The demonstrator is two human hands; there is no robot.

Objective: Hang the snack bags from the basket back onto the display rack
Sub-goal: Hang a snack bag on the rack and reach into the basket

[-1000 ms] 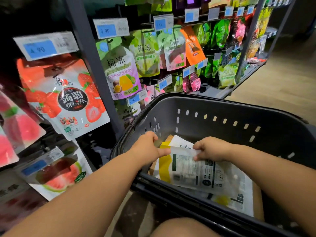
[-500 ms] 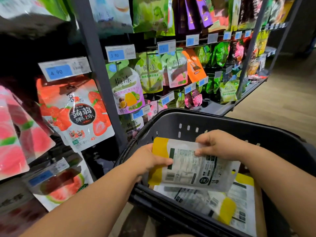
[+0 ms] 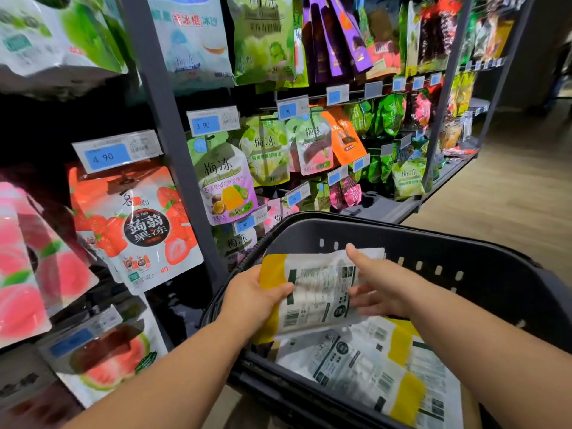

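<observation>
A: Your left grip [image 3: 257,301] has one snack bag [image 3: 315,292] by its yellow end. The thumb is curled across the printed face, and the other fingers are hidden behind the bag.

B: Your right grip [image 3: 382,289] is slack at the other end. Its fingers lie loosely spread against the white part of the bag and the thumb stands up clear of it, so that side pinches nothing.

A: You hold the bag in the air over the basket [image 3: 495,289], above its near left corner. The barcode and small print face you.

B: On the basket's floor, under the held bag, more bags [image 3: 371,366] of the same white-and-yellow kind lie overlapping, label side up. You cannot count them from here, because they cover one another.

A: The display rack [image 3: 173,150] stands to the left of the basket and beyond it. Its grey upright is close to the basket's left rim.

B: Further left of the basket, past that upright, a strawberry bag [image 3: 139,230] hangs under a price tag [image 3: 114,154] reading 4 90. A watermelon bag [image 3: 111,360] hangs below it.

A: Beyond the basket's far left corner, a passion-fruit bag [image 3: 227,187] hangs under a second tag [image 3: 213,123] reading 3 90.

B: The bag you are holding is over the basket, apart from the rack, with only your two grips on it.
</observation>
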